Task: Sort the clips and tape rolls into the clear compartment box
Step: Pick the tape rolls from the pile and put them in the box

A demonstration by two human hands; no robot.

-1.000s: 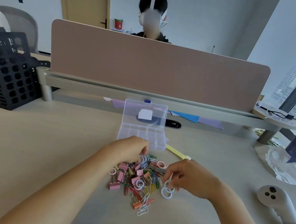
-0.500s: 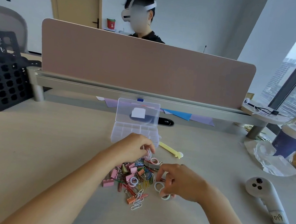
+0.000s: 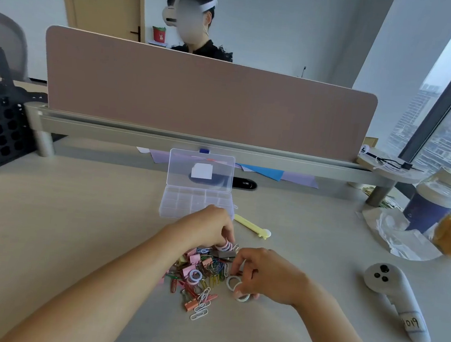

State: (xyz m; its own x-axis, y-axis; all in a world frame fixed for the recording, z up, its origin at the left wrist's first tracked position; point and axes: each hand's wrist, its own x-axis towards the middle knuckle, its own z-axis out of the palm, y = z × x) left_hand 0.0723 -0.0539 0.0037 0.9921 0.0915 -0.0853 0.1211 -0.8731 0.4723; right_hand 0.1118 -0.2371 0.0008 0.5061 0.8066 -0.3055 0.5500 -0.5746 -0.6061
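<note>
Some pink tape rolls (image 3: 224,246) pinched in left hand (image 3: 207,228), pale roll (image 3: 243,297) in right hand (image 3: 266,278), grips half-hidden

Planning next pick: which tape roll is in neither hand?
The lavender tape roll atop pink binder clips; the left hand holds pink rolls, the right hand white ones.

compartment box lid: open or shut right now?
Open. The clear lid stands up behind the base of the compartment box, leaving its divider grid exposed from above.
</note>
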